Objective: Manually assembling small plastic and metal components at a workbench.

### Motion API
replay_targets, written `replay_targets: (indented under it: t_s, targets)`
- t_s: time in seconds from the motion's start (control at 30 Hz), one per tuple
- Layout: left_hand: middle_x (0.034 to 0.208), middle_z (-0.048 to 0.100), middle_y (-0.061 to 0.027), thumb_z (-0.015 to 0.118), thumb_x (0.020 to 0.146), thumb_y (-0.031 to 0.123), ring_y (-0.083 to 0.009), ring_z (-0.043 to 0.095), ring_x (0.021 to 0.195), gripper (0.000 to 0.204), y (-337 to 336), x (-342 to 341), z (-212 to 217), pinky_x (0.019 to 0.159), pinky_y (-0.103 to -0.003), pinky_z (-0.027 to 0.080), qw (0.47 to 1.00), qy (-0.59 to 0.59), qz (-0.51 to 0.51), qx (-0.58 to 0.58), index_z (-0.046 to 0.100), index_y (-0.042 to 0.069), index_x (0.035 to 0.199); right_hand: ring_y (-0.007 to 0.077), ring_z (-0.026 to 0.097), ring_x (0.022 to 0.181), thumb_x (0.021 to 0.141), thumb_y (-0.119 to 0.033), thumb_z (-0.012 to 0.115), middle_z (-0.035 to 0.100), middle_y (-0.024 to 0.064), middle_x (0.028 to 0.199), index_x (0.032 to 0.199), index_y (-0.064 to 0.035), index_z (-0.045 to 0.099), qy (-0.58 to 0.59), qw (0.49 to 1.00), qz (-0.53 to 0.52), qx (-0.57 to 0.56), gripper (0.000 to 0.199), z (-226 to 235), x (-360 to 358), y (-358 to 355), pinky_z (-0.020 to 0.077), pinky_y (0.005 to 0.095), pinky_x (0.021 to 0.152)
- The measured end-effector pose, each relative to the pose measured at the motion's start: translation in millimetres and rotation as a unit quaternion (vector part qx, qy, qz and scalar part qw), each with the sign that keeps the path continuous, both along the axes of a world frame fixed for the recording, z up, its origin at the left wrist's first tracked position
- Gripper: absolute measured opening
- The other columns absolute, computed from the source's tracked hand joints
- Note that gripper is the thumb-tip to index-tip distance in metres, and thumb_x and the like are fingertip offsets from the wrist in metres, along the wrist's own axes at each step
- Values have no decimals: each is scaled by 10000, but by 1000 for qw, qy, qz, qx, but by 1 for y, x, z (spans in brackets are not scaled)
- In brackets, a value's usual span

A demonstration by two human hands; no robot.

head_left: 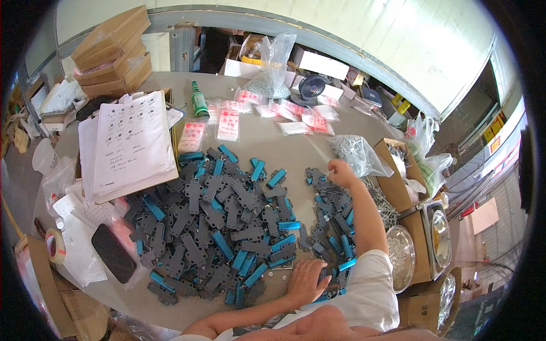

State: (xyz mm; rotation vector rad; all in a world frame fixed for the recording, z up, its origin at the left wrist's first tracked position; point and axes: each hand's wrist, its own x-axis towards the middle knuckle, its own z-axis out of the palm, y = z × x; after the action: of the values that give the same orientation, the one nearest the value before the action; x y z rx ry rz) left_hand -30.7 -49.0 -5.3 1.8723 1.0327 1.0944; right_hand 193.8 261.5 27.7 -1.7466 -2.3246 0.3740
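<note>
A large heap of small dark grey and blue plastic housings [193, 227] covers the middle of the table. To its right lies a smaller heap of the same housings [335, 213]. My right hand [341, 172] is reached out at the far end of the smaller heap, beside a clear bag of metal screws [355, 153]. Its fingers are closed, and what they hold, if anything, is hidden. Near the front edge my left hand [307, 282] rests palm down between the two heaps, fingers and thumb apart, holding nothing visible.
Loose long screws [382, 204] lie right of my forearm, near a round tray of small pale pieces [400, 256] and cardboard boxes [398, 170]. Left are a clipboard with papers [131, 142], a phone [114, 253] and tape [55, 245]. Behind stand a green bottle [199, 100] and small fan [311, 88].
</note>
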Motion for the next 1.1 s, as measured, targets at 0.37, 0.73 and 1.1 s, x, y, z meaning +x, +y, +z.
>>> replay_targets:
  t_s: [0.37,0.73,1.1]
  targets:
    - [1121,554,-121,623,806,263,-319,492,1086,373,1,5,-5,979,-470,317,1000,14,10,1,519,53,1096,361,554,782,610,-47,633,571,190,824,801,-8,562,-100,988,-119,-6,207,95,88,-181,454,401,702]
    - [1143,551,-138,597,832,277,-309,487,1102,364,1,4,-2,1020,-463,282,1000,24,8,6,522,50,1106,349,611,896,712,-262,699,646,176,930,946,-29,629,-189,961,-199,24,338,74,70,-183,485,421,778]
    - [1121,551,-144,627,807,256,-319,495,1073,388,-1,2,-1,956,-435,341,1000,-3,9,-5,514,30,1101,429,488,1110,629,-233,714,450,188,1259,1197,-183,515,-142,984,24,-103,604,15,-87,-19,412,482,952]
